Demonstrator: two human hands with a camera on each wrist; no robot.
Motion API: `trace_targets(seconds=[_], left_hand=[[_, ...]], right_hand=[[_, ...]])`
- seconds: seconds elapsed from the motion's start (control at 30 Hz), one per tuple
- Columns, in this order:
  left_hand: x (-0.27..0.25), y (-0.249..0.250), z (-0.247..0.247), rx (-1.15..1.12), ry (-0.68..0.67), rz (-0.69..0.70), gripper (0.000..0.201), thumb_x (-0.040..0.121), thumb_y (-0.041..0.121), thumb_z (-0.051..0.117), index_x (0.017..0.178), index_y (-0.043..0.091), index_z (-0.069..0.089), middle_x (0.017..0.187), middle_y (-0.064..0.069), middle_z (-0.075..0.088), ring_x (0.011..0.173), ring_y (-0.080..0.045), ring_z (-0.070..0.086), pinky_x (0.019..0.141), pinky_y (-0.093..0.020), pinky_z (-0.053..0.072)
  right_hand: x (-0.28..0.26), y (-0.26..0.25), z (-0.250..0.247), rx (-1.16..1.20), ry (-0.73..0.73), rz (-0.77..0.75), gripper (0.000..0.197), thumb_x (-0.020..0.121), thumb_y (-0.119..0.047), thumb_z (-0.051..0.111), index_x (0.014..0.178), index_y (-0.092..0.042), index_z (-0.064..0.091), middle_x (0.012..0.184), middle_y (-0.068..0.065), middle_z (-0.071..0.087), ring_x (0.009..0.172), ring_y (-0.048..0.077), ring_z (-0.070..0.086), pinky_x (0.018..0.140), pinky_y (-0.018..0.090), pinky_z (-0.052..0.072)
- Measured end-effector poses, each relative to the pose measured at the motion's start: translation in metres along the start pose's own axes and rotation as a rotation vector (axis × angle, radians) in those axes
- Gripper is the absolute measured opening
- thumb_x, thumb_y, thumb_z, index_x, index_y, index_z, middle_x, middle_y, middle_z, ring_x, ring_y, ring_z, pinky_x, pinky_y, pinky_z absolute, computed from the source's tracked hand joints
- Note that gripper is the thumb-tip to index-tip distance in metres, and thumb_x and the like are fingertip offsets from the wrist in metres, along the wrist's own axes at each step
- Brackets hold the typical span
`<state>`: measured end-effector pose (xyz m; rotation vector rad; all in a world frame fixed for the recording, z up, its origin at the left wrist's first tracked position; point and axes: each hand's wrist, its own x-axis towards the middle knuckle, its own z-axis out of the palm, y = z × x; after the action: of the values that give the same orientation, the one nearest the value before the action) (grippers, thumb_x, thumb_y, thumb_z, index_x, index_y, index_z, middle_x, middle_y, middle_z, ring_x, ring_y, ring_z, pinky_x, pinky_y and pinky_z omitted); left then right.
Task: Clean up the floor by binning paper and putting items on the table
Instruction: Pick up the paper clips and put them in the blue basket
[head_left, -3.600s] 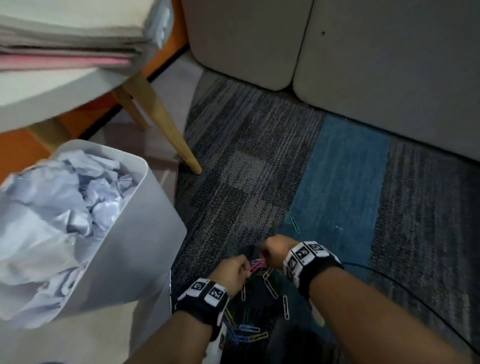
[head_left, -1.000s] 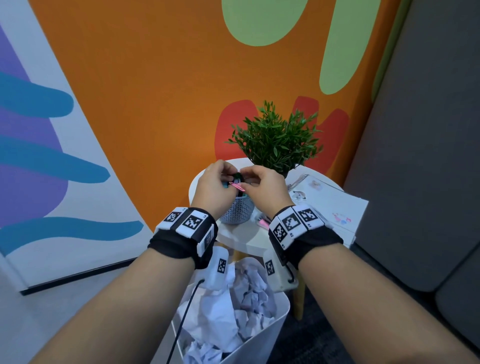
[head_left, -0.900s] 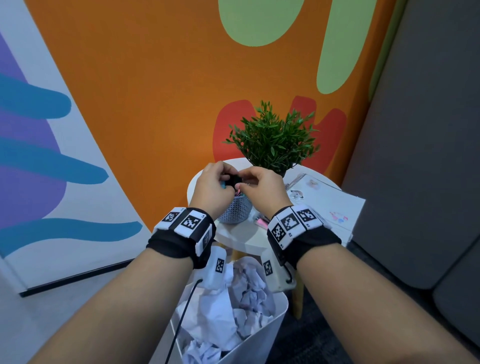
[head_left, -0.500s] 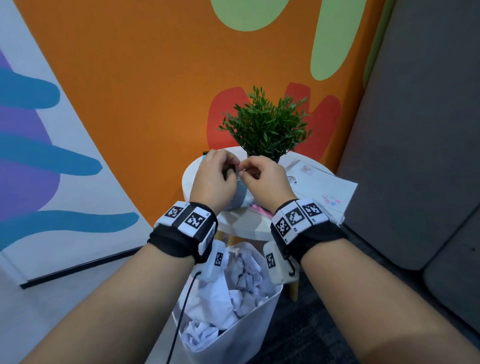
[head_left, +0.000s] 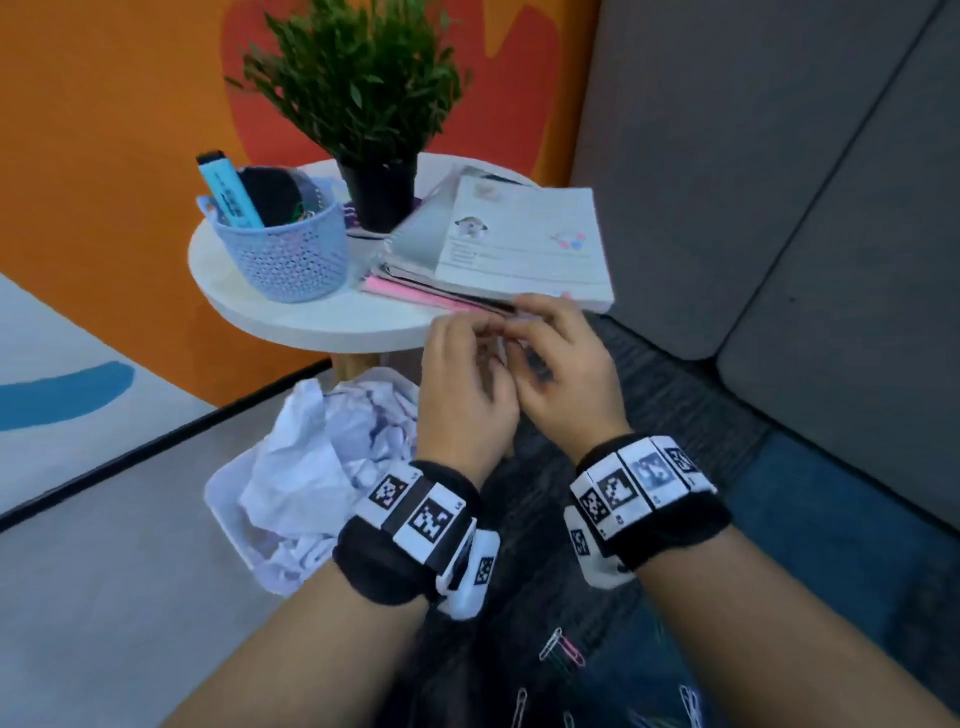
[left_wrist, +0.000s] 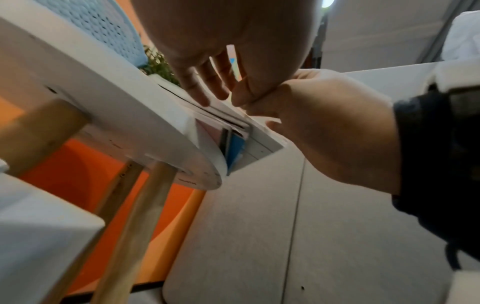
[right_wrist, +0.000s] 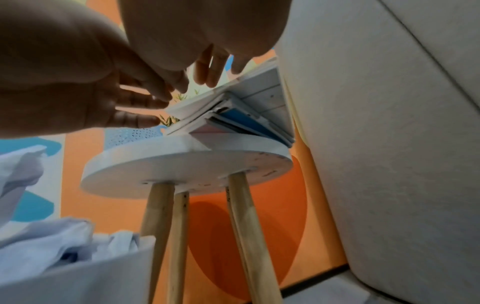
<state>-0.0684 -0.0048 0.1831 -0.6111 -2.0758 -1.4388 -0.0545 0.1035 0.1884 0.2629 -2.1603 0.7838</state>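
Both hands — left (head_left: 464, 395), right (head_left: 561, 371) — fingers loose, nothing held, beside the books (head_left: 519, 244); paper clips (head_left: 561, 649) on carpet — head view only.

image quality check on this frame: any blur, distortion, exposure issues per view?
Head view: motion blur softens the hands and the paper clips on the carpet; the wide lens bends the sofa seams. Left wrist view: the left hand is close, large and soft, the table underside steeply skewed. Right wrist view: both palms are dim against the bright orange wall, and the bin paper is blurred.
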Motion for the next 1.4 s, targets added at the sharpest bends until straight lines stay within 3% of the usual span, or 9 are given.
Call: trace_targets(seconds=[0.07, 0.17, 0.33, 0.47, 0.6, 0.87, 1.03, 1.2, 1.4], left_hand=[[-0.020, 0.000, 0.008, -0.022, 0.020, 0.026, 0.035, 0.072, -0.006, 0.052, 0.103, 0.011, 0.051, 0.102, 0.000, 0.047, 0.096, -0.020, 0.050, 0.086, -0.028, 0.043], [-0.056, -0.007, 0.021, -0.069, -0.030, -0.005, 0.043, 0.070, -0.008, 0.052, 0.103, 0.019, 0.047, 0.101, 0.002, 0.045, 0.094, -0.019, 0.050, 0.083, -0.023, 0.042], [-0.132, -0.046, 0.043, 0.005, -0.293, -0.154, 0.038, 0.071, -0.002, 0.051, 0.101, 0.021, 0.050, 0.101, 0.006, 0.045, 0.097, -0.020, 0.053, 0.086, -0.037, 0.048], [-0.197, -0.093, 0.049, 0.193, -0.651, -0.326, 0.031, 0.078, 0.004, 0.053, 0.108, 0.013, 0.056, 0.115, -0.004, 0.048, 0.109, -0.023, 0.049, 0.094, -0.040, 0.044], [-0.254, -0.130, 0.040, 0.373, -1.032, -0.511, 0.046, 0.088, 0.016, 0.048, 0.133, 0.019, 0.045, 0.143, -0.006, 0.033, 0.130, -0.027, 0.033, 0.108, -0.034, 0.032], [-0.318, -0.153, 0.021, 0.577, -1.369, -0.672, 0.064, 0.093, 0.026, 0.045, 0.150, 0.031, 0.015, 0.160, -0.001, -0.009, 0.147, -0.025, -0.005, 0.116, -0.041, 0.024], [-0.344, -0.146, 0.009, 0.628, -1.479, -0.608, 0.070, 0.093, 0.043, 0.045, 0.151, 0.030, 0.008, 0.158, -0.002, -0.017, 0.146, -0.027, -0.012, 0.115, -0.044, 0.025], [-0.360, -0.138, -0.020, 0.678, -1.661, -0.500, 0.083, 0.089, 0.052, 0.051, 0.151, 0.027, 0.001, 0.158, -0.006, -0.019, 0.146, -0.030, -0.011, 0.114, -0.052, 0.018], [-0.365, -0.144, -0.064, 0.829, -1.453, -0.626, 0.069, 0.092, 0.044, 0.048, 0.148, 0.040, 0.007, 0.159, -0.005, -0.004, 0.143, -0.035, 0.007, 0.112, -0.049, 0.026]], right_hand=[[-0.019, 0.008, -0.009, -0.047, 0.034, -0.070, 0.019, 0.084, -0.011, 0.056, 0.090, -0.005, 0.073, 0.109, 0.013, 0.067, 0.104, 0.022, 0.060, 0.110, 0.042, 0.036], [-0.060, 0.018, -0.015, -0.127, -0.017, -0.064, 0.013, 0.080, -0.009, 0.061, 0.086, -0.008, 0.073, 0.101, 0.010, 0.068, 0.092, 0.027, 0.062, 0.085, 0.041, 0.051], [-0.161, 0.045, -0.001, -0.179, -0.346, 0.229, 0.017, 0.083, -0.014, 0.055, 0.095, -0.014, 0.066, 0.100, 0.004, 0.062, 0.087, 0.026, 0.059, 0.073, 0.040, 0.052], [-0.234, 0.063, 0.014, -0.212, -0.787, 0.457, 0.024, 0.088, -0.017, 0.051, 0.109, -0.016, 0.061, 0.116, 0.003, 0.055, 0.102, 0.025, 0.053, 0.083, 0.043, 0.051], [-0.284, 0.077, 0.027, -0.237, -1.127, 0.629, 0.037, 0.093, -0.021, 0.045, 0.129, -0.021, 0.051, 0.136, 0.003, 0.042, 0.122, 0.027, 0.041, 0.099, 0.039, 0.043], [-0.333, 0.081, 0.047, -0.198, -1.470, 0.937, 0.067, 0.095, -0.006, 0.044, 0.149, -0.035, 0.019, 0.160, -0.008, -0.012, 0.148, 0.029, -0.008, 0.113, 0.046, 0.032], [-0.342, 0.061, 0.051, -0.237, -1.459, 0.900, 0.062, 0.098, -0.028, 0.046, 0.151, -0.032, 0.013, 0.160, -0.005, -0.013, 0.147, 0.032, -0.010, 0.112, 0.046, 0.034], [-0.348, 0.032, 0.053, -0.212, -1.632, 0.787, 0.078, 0.091, -0.048, 0.052, 0.151, -0.028, 0.006, 0.159, -0.003, -0.014, 0.146, 0.035, -0.010, 0.111, 0.049, 0.035], [-0.354, 0.022, 0.055, -0.143, -1.752, 0.615, 0.067, 0.093, -0.036, 0.055, 0.148, -0.026, 0.018, 0.157, 0.005, 0.000, 0.144, 0.037, 0.004, 0.112, 0.051, 0.029]])
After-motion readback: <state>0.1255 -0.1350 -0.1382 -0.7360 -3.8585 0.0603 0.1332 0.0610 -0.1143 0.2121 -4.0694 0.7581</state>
